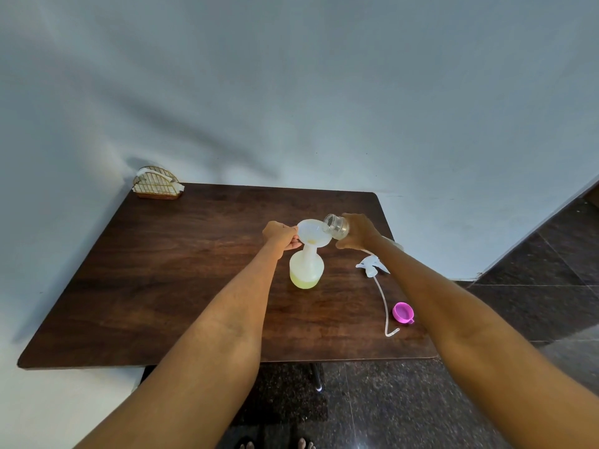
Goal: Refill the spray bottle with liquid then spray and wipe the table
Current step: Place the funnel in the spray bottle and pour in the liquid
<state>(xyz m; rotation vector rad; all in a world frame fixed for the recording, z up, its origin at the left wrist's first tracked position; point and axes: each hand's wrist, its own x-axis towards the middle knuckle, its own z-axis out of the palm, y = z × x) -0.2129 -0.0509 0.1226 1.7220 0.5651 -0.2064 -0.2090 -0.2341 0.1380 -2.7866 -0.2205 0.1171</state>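
A translucent white spray bottle (306,268) stands upright near the middle of the dark wooden table (162,280), with yellowish liquid in its lower part. A white funnel (312,233) sits in its neck, a little yellow liquid at its throat. My left hand (280,236) pinches the funnel's left rim. My right hand (358,233) grips a clear jar (337,225) tipped on its side, its mouth over the funnel's right edge. The jar looks almost drained. The white spray head (371,265) with its long tube lies on the table to the right.
A pink cap (403,312) lies near the table's front right corner beside the tube's end. A wire napkin holder (158,183) with white napkins stands at the far left corner against the wall. The dark tiled floor lies right of and below the table.
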